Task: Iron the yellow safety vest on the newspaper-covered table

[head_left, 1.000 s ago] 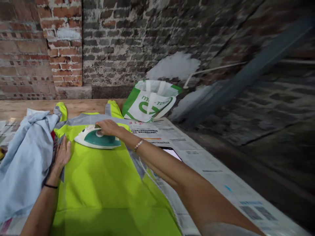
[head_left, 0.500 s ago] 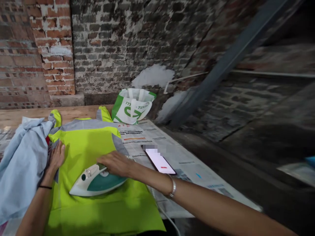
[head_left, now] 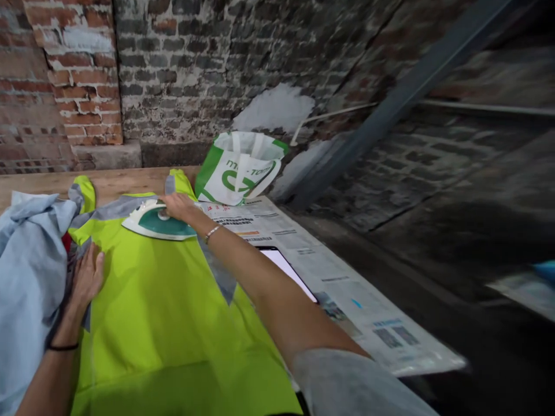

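A bright yellow-green garment with grey panels (head_left: pixel 147 300) lies spread out on the table in front of me. My right hand (head_left: pixel 177 206) grips the handle of a white and teal iron (head_left: pixel 151 224), which rests near the garment's upper part, by the grey band. Along the garment's left edge, my left hand (head_left: pixel 88 276) lies flat with its fingers stretched out. Close beside that hand is a heap of light blue cloth (head_left: pixel 30 260). Part of the grey panel on the right shows under my right forearm.
Newspaper sheets (head_left: pixel 303 248) cover the table's right side. A phone with a lit screen (head_left: pixel 286 270) lies there, partly behind my forearm. A green and white bag (head_left: pixel 240 170) stands at the back against the brick wall (head_left: pixel 182 75). A slanted beam (head_left: pixel 390 121) rises at right.
My right hand has moved the iron away from me, from the garment's middle up to its top part. My left hand stays flat at the left edge. The view has shifted slightly.
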A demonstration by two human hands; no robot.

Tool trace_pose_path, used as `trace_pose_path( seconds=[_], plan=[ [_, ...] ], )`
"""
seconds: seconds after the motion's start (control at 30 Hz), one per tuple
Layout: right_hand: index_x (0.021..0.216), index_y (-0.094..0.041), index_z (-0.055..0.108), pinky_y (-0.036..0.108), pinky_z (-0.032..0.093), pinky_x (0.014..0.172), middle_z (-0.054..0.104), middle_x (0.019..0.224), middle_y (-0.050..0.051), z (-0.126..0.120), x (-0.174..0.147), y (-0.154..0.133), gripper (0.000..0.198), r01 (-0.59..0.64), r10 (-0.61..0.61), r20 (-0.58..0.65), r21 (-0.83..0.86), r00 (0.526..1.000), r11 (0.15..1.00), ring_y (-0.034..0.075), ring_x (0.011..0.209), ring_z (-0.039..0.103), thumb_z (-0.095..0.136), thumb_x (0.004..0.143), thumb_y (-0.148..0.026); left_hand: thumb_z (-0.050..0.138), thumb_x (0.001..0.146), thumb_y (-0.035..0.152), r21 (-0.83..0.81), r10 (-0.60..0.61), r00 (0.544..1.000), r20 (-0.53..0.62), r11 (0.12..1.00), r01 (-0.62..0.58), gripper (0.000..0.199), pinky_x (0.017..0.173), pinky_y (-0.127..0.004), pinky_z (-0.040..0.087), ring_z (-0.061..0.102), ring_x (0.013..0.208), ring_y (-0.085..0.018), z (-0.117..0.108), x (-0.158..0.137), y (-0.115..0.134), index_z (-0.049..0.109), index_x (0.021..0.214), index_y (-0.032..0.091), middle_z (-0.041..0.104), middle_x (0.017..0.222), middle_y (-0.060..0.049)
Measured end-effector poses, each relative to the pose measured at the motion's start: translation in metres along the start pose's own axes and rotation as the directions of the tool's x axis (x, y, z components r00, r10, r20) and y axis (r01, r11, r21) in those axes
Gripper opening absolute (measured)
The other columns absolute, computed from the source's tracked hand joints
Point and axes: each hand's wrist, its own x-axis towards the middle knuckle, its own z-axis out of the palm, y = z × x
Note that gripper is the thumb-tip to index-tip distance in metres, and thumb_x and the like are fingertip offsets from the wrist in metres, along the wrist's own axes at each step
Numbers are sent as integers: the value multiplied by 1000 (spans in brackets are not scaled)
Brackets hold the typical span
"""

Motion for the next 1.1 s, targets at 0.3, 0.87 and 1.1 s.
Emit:
trace_pose_path(
  seconds=[0.3, 0.87, 1.1],
  plan=[
    [129, -21, 70, 31, 47, 86, 76, 120, 12, -18, -49, -6, 37, 86, -88, 78, 22, 993, 996, 28, 113, 68, 65, 93, -30, 29, 104, 54, 33, -1, 1000, 16, 999, 0, 72, 127, -48, 31, 45, 151, -32, -5, 5, 8, 39, 158, 7, 51, 159, -21],
    [115, -22, 71, 32, 44, 76, 79, 113, 10, -20, -176, -38, 23, 196, -206, 156, 71, 966, 978, 28, 101, 73, 60, 95, -21, 29, 105, 52, -13, -4, 1000, -24, 1000, 3, 69, 127, -53, 30, 45, 150, -34, -3, -1, 8, 44, 155, 8, 50, 159, -22],
    [134, -19, 65, 36, 49, 90, 75, 122, 17, -7, -55, -31, 37, -8, 7, 49, 11, 999, 1000, 32, 115, 69, 58, 101, -33, 33, 105, 57, -53, -15, 1000, -18, 998, 14, 73, 127, -53, 30, 45, 151, -33, 3, -7, 4, 42, 158, 9, 51, 159, -21]
  ],
)
